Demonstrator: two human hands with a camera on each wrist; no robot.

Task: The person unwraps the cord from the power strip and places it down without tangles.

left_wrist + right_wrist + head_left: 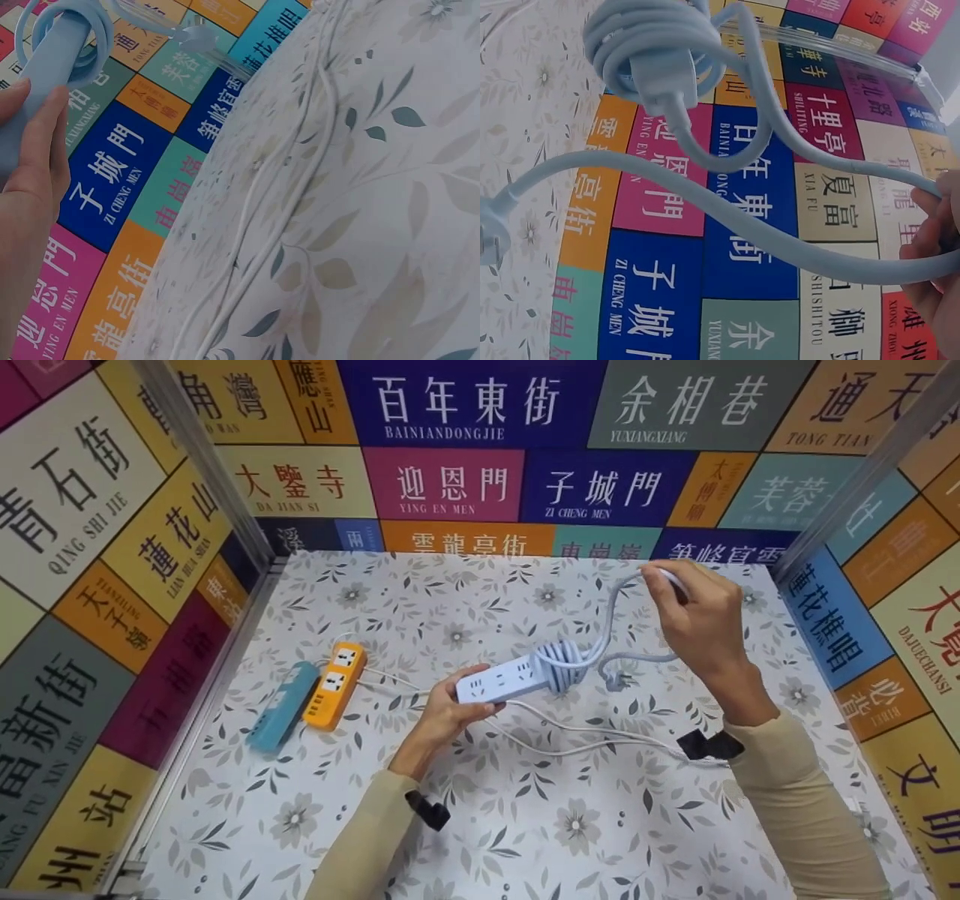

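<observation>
In the head view my left hand [448, 706] grips the end of a pale blue power strip [491, 681], held above the table. Several turns of its cord [561, 666] wrap round the strip's other end. Up and to the right, my right hand [697, 611] pinches the loose length of that cord, its fingers curled round it. The plug [616, 681] dangles between the hands on the free end; in the right wrist view the plug [491, 232] appears at the left edge. The left wrist view shows my left fingers [41, 146] round the strip.
An orange power strip [335, 686] and a teal power strip [283, 706] lie side by side on the left of the flower-patterned table [577, 825]. White cords [555, 751] run across the table below the held strip. Walls with printed signs [472, 405] enclose the back and sides.
</observation>
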